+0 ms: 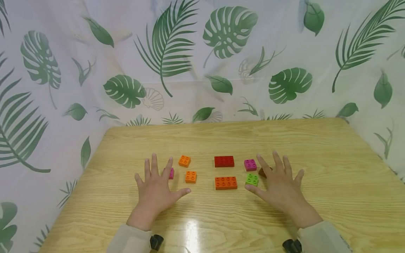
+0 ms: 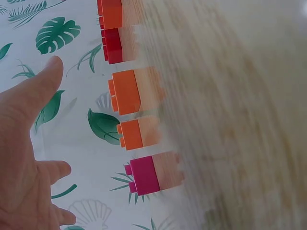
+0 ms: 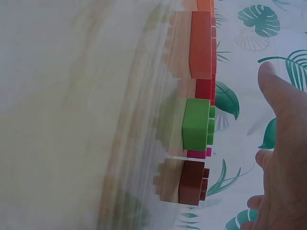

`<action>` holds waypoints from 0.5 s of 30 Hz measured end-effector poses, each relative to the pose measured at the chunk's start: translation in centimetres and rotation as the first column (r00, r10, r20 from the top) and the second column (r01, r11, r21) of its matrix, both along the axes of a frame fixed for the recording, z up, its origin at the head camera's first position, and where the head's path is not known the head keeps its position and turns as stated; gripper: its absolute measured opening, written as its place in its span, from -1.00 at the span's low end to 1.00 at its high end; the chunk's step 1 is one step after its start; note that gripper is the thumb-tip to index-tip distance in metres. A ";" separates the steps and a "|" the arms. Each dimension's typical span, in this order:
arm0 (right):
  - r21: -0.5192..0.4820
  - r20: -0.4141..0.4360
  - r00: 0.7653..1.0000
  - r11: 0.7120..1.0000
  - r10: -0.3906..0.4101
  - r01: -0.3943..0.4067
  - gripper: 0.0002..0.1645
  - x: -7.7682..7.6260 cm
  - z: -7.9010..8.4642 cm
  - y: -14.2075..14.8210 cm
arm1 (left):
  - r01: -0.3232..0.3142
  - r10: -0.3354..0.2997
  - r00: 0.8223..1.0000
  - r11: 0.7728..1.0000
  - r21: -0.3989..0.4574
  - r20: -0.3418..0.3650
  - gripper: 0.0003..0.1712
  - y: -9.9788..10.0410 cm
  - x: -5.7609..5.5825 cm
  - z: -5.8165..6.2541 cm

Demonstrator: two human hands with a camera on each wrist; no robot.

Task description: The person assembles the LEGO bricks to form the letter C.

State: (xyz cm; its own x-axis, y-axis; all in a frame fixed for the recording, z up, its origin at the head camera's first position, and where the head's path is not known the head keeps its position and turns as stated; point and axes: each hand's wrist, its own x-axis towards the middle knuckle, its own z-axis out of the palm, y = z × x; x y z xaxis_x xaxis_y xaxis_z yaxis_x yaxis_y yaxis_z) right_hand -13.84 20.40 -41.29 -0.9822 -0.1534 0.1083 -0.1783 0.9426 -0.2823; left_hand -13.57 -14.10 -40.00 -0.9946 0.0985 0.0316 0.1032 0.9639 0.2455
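My left hand [image 1: 155, 192] and right hand [image 1: 281, 188] are spread wide, gripping nothing; between them lie a long red plastic brick [image 1: 224, 161], a long orange plastic brick [image 1: 226, 183], small orange and magenta plastic bricks [image 1: 191, 177] nearer my left, small magenta, green and brown plastic bricks [image 1: 252, 179] nearer my right, none joined yet

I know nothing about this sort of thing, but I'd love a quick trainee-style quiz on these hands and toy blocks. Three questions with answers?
1. In the head view, which block is closest to the tip of the thumb on the right hand?
A. brown block
B. magenta block
C. green block

2. True or false: the left hand has its fingers spread and holds no block.

3. Fill in the colour: in the head view, the long red block lies just beyond the long ____ block.

Key:
1. C
2. True
3. Orange, the long orange block
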 end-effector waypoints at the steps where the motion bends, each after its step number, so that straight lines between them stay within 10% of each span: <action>1: -0.001 0.002 1.000 1.000 0.001 -0.001 0.20 0.0 0.0 0.0 | -0.001 0.001 1.000 1.000 -0.001 0.002 0.27 0.0 0.0 0.0; 15: -0.005 -0.009 1.000 1.000 0.015 -0.015 0.21 0.0 0.2 -0.1 | 0.007 -0.007 1.000 1.000 0.003 0.024 0.26 0.1 0.1 0.3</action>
State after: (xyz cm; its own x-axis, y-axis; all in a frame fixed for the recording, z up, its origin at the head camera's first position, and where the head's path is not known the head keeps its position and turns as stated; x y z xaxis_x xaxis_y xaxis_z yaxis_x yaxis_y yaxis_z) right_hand -13.86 20.31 -41.13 -0.9789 -0.1671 0.1177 -0.1945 0.9383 -0.2858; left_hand -13.45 -13.99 -39.70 -0.9944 0.1049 0.0084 0.1037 0.9626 0.2504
